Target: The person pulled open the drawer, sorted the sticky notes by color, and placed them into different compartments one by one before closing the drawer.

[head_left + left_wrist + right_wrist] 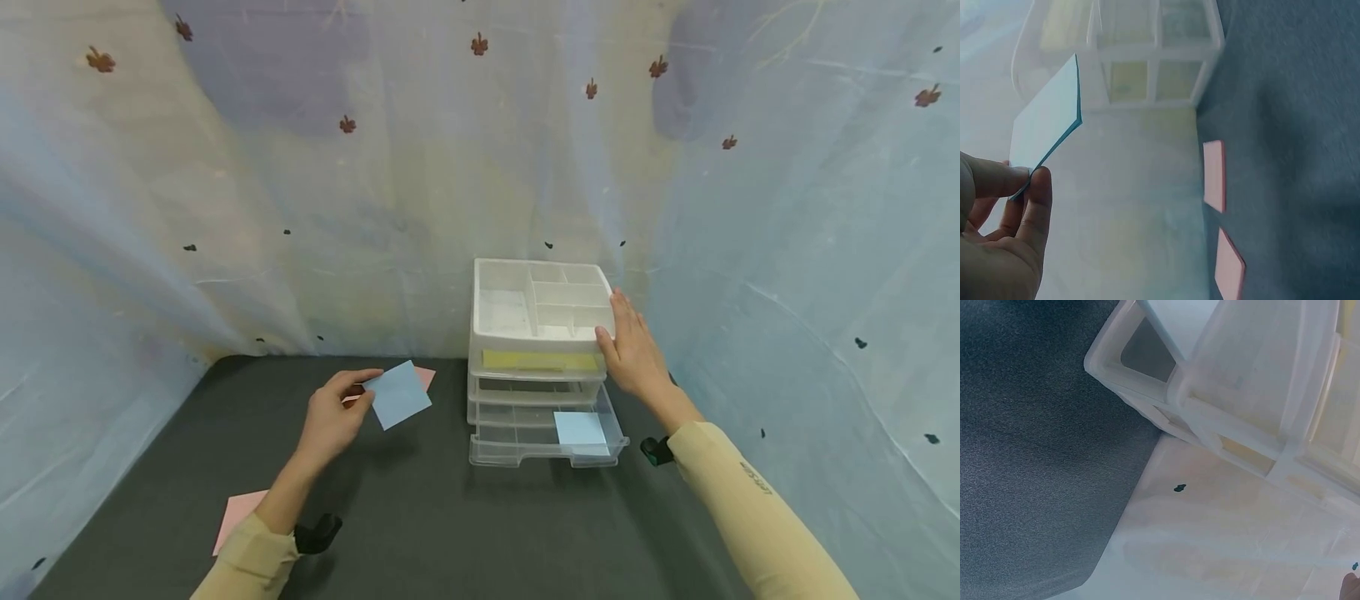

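My left hand (330,421) pinches a blue note (401,394); the open bottom drawer (525,437) lies to its right. My right hand (633,350), fingers straight, steadies the organizer (540,333).

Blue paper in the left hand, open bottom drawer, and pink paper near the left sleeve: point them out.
blue paper (401,394), head view, middle of the sheet.
bottom drawer (517,454), head view, its clear front rim.
pink paper (238,514), head view, middle of the visible part.
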Motion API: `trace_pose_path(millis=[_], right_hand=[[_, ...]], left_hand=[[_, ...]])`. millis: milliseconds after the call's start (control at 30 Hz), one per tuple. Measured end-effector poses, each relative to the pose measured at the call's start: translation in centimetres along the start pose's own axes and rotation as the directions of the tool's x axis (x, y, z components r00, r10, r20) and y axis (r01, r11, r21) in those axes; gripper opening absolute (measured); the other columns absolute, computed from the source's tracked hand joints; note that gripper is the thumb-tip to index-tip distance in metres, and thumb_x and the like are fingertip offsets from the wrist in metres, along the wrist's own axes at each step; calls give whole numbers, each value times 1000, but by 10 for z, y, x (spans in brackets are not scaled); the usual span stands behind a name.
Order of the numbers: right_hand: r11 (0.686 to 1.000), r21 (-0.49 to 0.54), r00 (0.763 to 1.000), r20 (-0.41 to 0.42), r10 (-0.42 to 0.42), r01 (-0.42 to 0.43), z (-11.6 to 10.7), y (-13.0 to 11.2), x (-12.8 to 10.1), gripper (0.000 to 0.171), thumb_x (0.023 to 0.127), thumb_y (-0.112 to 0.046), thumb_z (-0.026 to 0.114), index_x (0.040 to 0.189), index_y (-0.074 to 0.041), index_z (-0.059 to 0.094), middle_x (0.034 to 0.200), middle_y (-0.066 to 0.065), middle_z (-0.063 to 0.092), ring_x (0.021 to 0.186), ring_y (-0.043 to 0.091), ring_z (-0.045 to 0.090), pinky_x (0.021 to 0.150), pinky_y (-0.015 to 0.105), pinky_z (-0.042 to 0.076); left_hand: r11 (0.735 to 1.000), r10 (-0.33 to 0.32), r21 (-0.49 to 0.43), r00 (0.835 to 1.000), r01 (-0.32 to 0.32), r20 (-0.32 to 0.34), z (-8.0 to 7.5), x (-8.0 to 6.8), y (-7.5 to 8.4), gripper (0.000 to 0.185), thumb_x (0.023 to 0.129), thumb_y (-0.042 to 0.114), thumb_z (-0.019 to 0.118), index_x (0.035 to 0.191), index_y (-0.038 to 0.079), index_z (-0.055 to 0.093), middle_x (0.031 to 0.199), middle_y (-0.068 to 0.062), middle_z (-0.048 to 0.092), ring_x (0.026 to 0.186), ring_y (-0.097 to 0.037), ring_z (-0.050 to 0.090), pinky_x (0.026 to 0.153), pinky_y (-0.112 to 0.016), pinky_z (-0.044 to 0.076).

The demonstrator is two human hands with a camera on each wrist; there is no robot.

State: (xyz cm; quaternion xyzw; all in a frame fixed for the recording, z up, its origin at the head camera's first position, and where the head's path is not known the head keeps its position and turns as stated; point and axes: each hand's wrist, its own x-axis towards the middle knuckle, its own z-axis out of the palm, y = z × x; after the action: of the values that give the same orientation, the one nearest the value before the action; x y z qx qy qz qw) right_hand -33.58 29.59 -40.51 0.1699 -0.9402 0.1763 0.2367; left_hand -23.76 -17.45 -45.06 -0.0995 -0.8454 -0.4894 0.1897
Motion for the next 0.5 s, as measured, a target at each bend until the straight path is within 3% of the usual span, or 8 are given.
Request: trace_pose_path(millis=[500], right_hand=[[1000,16,1000,-15,-12,12,1,2,2,67,113,-36,36,163,5,18,171,23,16,156,43,17,125,60,13]], left_hand=[[991,91,-100,995,-87,42,39,5,30,34,97,-5,69,127,10,74,124,-13,67,104,-30,67,92,-53,57]])
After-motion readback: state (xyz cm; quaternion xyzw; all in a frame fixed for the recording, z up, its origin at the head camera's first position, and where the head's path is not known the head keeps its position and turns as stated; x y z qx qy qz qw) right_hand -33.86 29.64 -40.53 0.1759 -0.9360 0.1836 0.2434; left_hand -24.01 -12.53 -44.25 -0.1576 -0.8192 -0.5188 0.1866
